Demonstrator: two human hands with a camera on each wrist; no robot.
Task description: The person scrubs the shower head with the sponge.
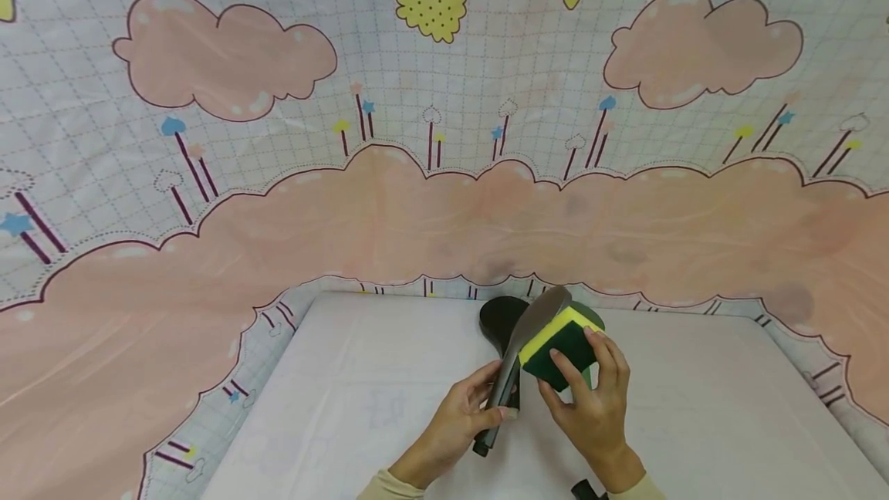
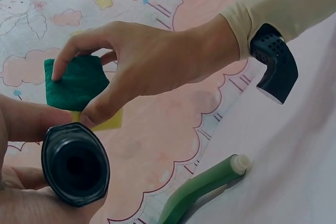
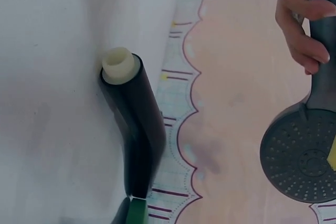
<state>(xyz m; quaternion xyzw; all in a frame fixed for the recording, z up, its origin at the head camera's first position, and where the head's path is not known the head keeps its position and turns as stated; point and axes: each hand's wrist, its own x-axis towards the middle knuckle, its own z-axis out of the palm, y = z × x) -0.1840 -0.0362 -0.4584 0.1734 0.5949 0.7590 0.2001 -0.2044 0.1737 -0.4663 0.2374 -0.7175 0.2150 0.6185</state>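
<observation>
My left hand (image 1: pixel 454 417) grips a grey shower head (image 1: pixel 536 324) by its handle, holding it tilted above the table. My right hand (image 1: pixel 599 415) pinches a yellow and green sponge (image 1: pixel 564 355) by its edges. In the head view the sponge's yellow side lies along the edge of the shower head's round end. The left wrist view looks into the dark open end of the handle, while the sponge's green side (image 2: pixel 76 85) faces up under the right fingers. Dotted nozzles cover the shower head's face (image 3: pixel 294 156) in the right wrist view.
Behind the hands, a black shower head (image 1: pixel 498 321) and a green shower head (image 1: pixel 592 313) lie side by side on the white table (image 1: pixel 361 376). A cloth (image 1: pixel 444 230) printed with clouds and stars hangs beyond the table's far edge. A black device (image 2: pixel 273 61) sits on the right wrist.
</observation>
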